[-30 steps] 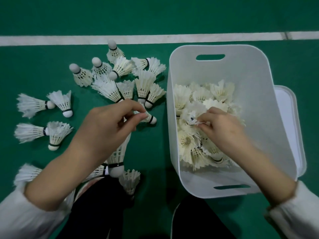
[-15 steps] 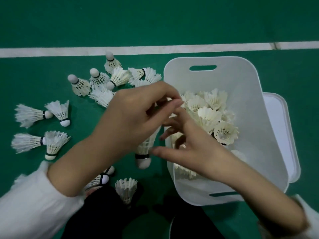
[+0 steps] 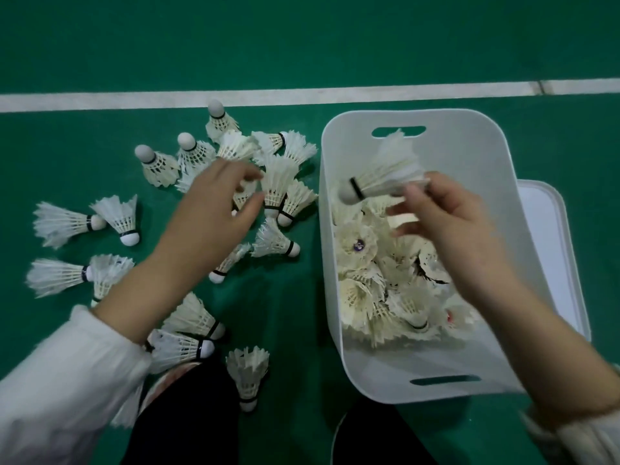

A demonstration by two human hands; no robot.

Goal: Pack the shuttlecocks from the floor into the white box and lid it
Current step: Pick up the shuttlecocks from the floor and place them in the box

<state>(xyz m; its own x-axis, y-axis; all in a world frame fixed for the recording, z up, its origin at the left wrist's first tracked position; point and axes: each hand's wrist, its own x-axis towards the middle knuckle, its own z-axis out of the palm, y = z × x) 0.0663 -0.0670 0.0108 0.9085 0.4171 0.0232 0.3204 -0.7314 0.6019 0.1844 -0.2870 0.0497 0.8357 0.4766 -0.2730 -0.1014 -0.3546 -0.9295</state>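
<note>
The white box (image 3: pixel 469 156) stands open on the green floor at the right, with a heap of shuttlecocks (image 3: pixel 379 286) inside. My right hand (image 3: pixel 449 216) hovers over the box and grips one white shuttlecock (image 3: pixel 382 176) by its feathers, cork pointing left. My left hand (image 3: pixel 214 209) reaches over the loose shuttlecocks on the floor (image 3: pixel 278 186) with fingers spread and nothing held. Several more shuttlecocks (image 3: pixel 63 223) lie scattered to the left. The white lid (image 3: pixel 550 236) lies under the box's right side.
A white court line (image 3: pixel 302 95) runs across the floor behind the box. My dark trouser legs (image 3: pixel 188 417) and a shoe fill the bottom centre, with shuttlecocks (image 3: pixel 248 374) lying against them.
The shuttlecock passed from my left hand to my right, which now holds it above the box. My left hand has moved back left over the pile on the floor.
</note>
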